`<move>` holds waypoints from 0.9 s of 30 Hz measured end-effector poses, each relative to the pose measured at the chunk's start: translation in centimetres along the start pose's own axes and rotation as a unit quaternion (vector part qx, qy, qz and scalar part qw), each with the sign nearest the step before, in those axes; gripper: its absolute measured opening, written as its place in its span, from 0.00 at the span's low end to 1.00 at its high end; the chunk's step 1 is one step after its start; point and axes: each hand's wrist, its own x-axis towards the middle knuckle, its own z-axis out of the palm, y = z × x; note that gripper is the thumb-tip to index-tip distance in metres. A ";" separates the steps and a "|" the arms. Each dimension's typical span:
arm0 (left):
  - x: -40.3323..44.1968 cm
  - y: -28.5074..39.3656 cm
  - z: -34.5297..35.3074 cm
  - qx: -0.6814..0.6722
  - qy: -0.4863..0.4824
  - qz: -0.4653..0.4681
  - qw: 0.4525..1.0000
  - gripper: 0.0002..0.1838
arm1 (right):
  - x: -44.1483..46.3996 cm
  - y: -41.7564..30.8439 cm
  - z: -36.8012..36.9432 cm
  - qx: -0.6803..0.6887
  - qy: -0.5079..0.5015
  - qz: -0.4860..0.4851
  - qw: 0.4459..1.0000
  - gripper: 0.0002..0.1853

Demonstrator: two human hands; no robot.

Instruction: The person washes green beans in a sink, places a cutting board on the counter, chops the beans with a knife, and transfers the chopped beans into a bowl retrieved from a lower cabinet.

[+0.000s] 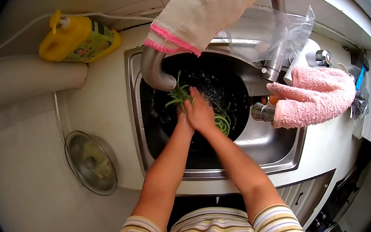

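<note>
Both my hands are together over a dark round basin in the steel sink. Long green vegetables stick out to the left from between my palms. My left hand is mostly hidden beneath my right hand, closed around the green stalks. The right hand lies over it, pressing on the same bunch. More green stalks curl in the basin just right of my hands. The curved faucet spout ends beside the vegetables, at their upper left.
A cloth hangs over the faucet. A pink glove covers a fitting at the right, near a clear plastic bag. At left are a yellow bottle and a metal strainer with pale pieces inside.
</note>
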 end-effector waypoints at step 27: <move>-0.3 0.2 0.8 0.164 0.177 -0.044 0.970 0.17 | 1.4 0.9 -1.7 0.113 -0.088 0.182 0.973 0.29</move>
